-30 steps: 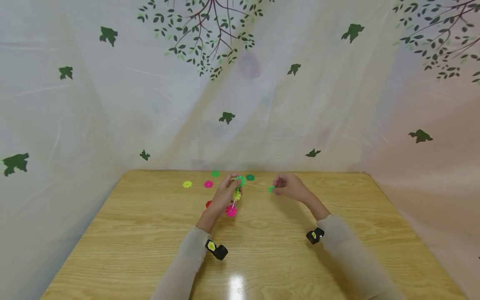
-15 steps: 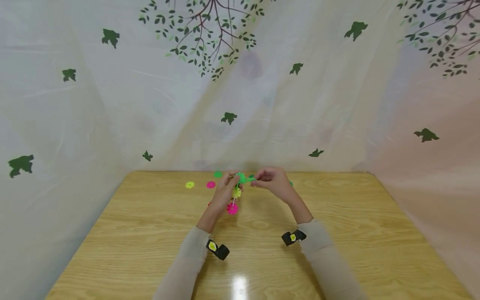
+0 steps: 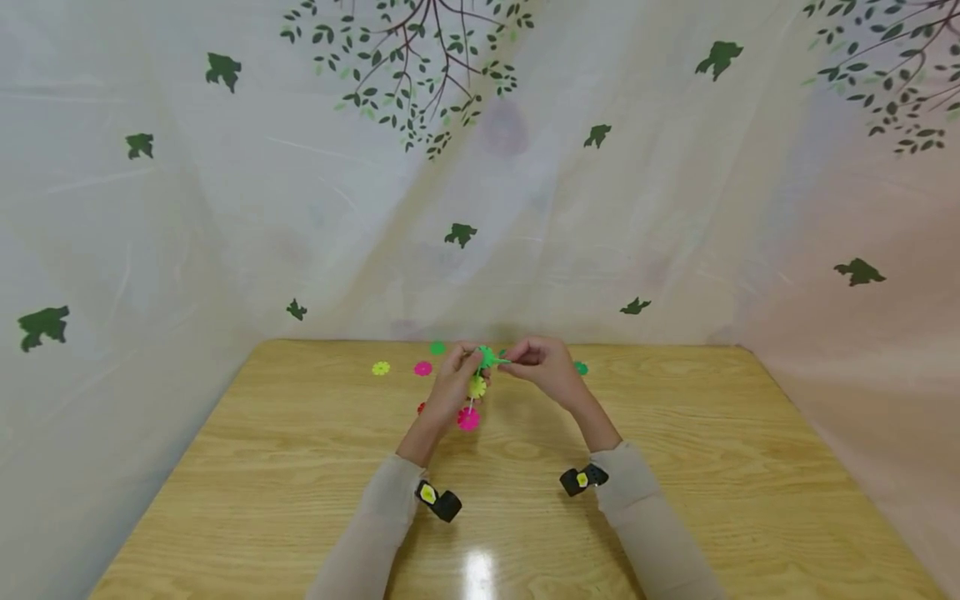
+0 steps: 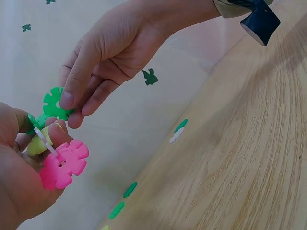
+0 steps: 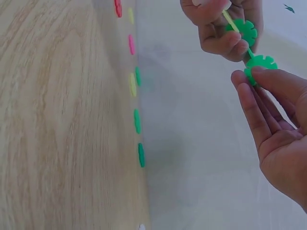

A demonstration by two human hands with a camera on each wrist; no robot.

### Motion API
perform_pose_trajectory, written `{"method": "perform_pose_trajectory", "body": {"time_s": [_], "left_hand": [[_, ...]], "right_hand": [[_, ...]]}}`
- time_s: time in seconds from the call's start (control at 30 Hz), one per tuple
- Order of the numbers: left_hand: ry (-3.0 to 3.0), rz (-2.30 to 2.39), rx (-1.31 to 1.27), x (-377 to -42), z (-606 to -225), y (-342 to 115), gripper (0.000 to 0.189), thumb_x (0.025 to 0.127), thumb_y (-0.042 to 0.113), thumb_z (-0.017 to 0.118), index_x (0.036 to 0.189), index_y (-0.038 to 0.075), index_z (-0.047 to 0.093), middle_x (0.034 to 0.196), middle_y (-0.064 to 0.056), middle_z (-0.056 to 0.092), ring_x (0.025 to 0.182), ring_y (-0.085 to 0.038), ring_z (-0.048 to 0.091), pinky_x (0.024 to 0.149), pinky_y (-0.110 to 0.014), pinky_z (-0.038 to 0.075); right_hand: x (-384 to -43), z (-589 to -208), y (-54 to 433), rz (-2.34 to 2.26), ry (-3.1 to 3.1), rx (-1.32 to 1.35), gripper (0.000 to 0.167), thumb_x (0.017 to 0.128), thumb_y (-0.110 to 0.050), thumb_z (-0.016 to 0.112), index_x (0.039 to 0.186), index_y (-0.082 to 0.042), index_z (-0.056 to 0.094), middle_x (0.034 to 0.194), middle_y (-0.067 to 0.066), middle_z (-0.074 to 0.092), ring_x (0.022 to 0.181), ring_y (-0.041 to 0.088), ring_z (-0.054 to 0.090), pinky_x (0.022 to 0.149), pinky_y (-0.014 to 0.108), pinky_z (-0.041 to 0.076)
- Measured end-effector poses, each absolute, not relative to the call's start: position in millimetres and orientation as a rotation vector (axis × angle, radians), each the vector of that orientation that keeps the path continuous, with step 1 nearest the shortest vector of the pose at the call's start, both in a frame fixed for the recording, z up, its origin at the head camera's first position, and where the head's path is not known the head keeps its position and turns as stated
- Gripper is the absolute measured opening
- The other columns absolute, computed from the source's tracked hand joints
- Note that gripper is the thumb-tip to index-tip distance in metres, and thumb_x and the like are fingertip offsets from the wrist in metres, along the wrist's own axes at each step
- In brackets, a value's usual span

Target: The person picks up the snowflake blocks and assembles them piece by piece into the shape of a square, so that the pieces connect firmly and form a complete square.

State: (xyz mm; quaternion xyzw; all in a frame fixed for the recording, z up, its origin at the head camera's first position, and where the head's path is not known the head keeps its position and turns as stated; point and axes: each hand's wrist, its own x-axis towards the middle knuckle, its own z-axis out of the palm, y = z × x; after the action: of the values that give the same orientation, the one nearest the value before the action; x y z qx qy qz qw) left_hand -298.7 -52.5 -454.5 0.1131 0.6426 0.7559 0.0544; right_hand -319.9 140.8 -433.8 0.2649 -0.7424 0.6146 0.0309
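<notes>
In the head view my left hand (image 3: 448, 385) grips a chain of slotted, flower-shaped interlocking discs above the table. A pink disc (image 4: 72, 163) forms its lower end. A white disc (image 4: 44, 140) seen edge-on, a yellow disc (image 4: 39, 144) and a green disc (image 5: 247, 33) follow, partly covered by the fingers. Thumb and fingers of my right hand (image 3: 553, 373) pinch another green disc (image 5: 264, 62). Its edge meets the chain's green disc; how deep the slots engage I cannot tell.
Loose discs lie on the wooden table (image 3: 510, 517): yellow (image 3: 381, 368), pink (image 3: 423, 368) and green (image 3: 438, 347) at the back left, dark green (image 3: 582, 367) behind the right hand. A red disc (image 3: 422, 408) shows beside the left wrist. A printed cloth (image 3: 360, 208) hangs behind.
My right hand has come left from over the table's right side, bringing its green disc up against the chain. My left hand has stayed nearly in place, still gripping the chain.
</notes>
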Motion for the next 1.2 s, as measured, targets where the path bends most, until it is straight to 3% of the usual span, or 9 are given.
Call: {"method": "perform_pose_trajectory", "body": {"time_s": [0.2, 0.43, 0.67, 0.8, 1.03, 1.2], "left_hand": [[1.976, 2.313, 0.333, -298.7, -455.8, -51.1, 0.028, 0.112, 0.029, 0.039, 0.121, 0.005, 0.051, 0.09, -0.004, 0.059, 0.073, -0.012, 0.058, 0.051, -0.021, 0.048], [2.006, 2.365, 0.315, -296.6, -455.3, -46.1, 0.026, 0.112, 0.027, 0.04, 0.116, 0.004, 0.052, 0.086, 0.001, 0.061, 0.073, -0.009, 0.06, 0.051, -0.022, 0.051], [1.968, 2.413, 0.315, -295.4, -455.7, -42.4, 0.019, 0.112, 0.024, 0.038, 0.113, 0.008, 0.048, 0.086, 0.001, 0.06, 0.075, -0.008, 0.058, 0.052, -0.022, 0.049], [1.967, 2.426, 0.32, -294.5, -454.9, -40.6, 0.016, 0.112, 0.023, 0.038, 0.11, 0.01, 0.047, 0.086, 0.0, 0.059, 0.074, -0.009, 0.057, 0.051, -0.021, 0.049], [1.961, 2.45, 0.308, -292.4, -454.5, -39.7, 0.015, 0.112, 0.022, 0.039, 0.107, 0.01, 0.047, 0.085, 0.0, 0.06, 0.073, -0.009, 0.057, 0.048, -0.018, 0.047], [1.944, 2.464, 0.322, -293.7, -457.0, -40.5, 0.014, 0.112, 0.019, 0.039, 0.106, 0.008, 0.047, 0.084, 0.0, 0.061, 0.072, -0.009, 0.056, 0.046, -0.018, 0.047]], "right_hand": [[-319.2, -434.8, 141.6, 1.863, -2.249, 0.808, 0.008, 0.088, 0.006, 0.074, 0.089, 0.012, 0.068, 0.101, 0.032, 0.07, 0.083, 0.006, 0.073, 0.076, 0.023, 0.062], [-318.4, -438.1, 139.0, 1.832, -2.211, 0.817, 0.008, 0.088, 0.004, 0.075, 0.088, 0.01, 0.07, 0.096, 0.031, 0.071, 0.081, 0.02, 0.075, 0.072, 0.025, 0.062], [-318.4, -438.1, 136.5, 1.82, -2.191, 0.804, 0.005, 0.085, 0.008, 0.076, 0.084, 0.011, 0.072, 0.092, 0.031, 0.072, 0.077, 0.008, 0.073, 0.07, 0.029, 0.063], [-317.7, -436.6, 136.3, 1.835, -2.184, 0.804, 0.005, 0.084, 0.01, 0.076, 0.084, 0.012, 0.071, 0.094, 0.032, 0.072, 0.079, 0.012, 0.075, 0.073, 0.036, 0.064], [-313.3, -435.0, 134.1, 1.764, -2.186, 0.808, 0.02, 0.087, -0.007, 0.08, 0.086, 0.011, 0.073, 0.093, 0.029, 0.074, 0.081, 0.005, 0.072, 0.074, 0.024, 0.062], [-312.1, -434.0, 133.0, 1.726, -2.183, 0.821, 0.007, 0.087, 0.003, 0.077, 0.085, 0.01, 0.074, 0.09, 0.027, 0.074, 0.078, 0.004, 0.071, 0.071, 0.021, 0.061]]}}
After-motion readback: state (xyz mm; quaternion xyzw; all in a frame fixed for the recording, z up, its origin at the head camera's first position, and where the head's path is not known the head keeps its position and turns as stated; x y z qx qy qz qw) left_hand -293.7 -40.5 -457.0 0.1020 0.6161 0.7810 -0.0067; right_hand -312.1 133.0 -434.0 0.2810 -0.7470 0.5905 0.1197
